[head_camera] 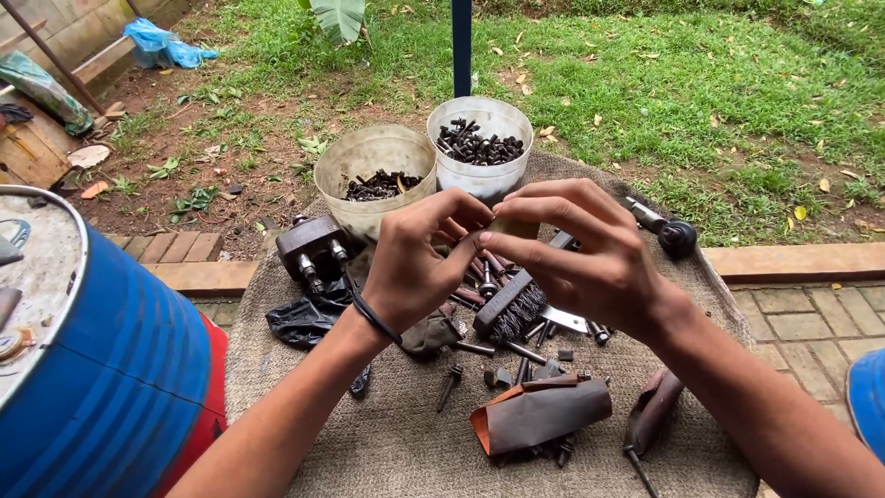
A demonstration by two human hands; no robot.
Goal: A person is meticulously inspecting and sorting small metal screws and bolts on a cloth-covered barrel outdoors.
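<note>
Left hand (415, 263) and right hand (576, 249) pinched together on one small piece (513, 228); two tubs (373, 161) of bolts behind

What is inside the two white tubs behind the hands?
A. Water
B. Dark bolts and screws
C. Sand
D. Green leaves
B: both white tubs, the left one and the right one, hold piles of dark metal bolts, like the loose ones lying on the mat below the left hand and the right hand.
</note>
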